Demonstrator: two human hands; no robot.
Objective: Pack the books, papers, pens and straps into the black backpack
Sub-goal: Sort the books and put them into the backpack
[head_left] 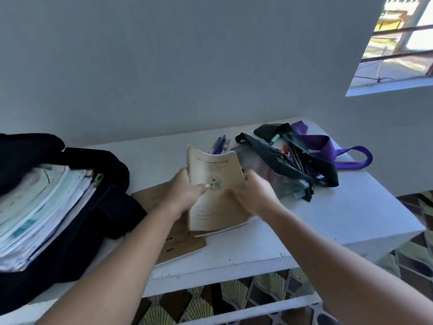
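A thin tan booklet (213, 174) stands tilted above the white table, held from both sides. My left hand (185, 193) grips its left edge with the thumb across the cover. My right hand (251, 193) grips its right edge. Under it lies another brown book (180, 245) flat on the table. The black backpack (70, 242) lies open at the left with a thick stack of papers (39, 207) inside. Several pens (220, 144) lie behind the booklet. A black strap (302, 165) and a purple strap (339, 156) lie at the right, with more pens (293, 153) among them.
The white table (328, 216) ends at the right and front, with a lower shelf rail (234, 310) below and patterned floor under it. A grey wall stands behind. A window (403, 43) opens at the upper right.
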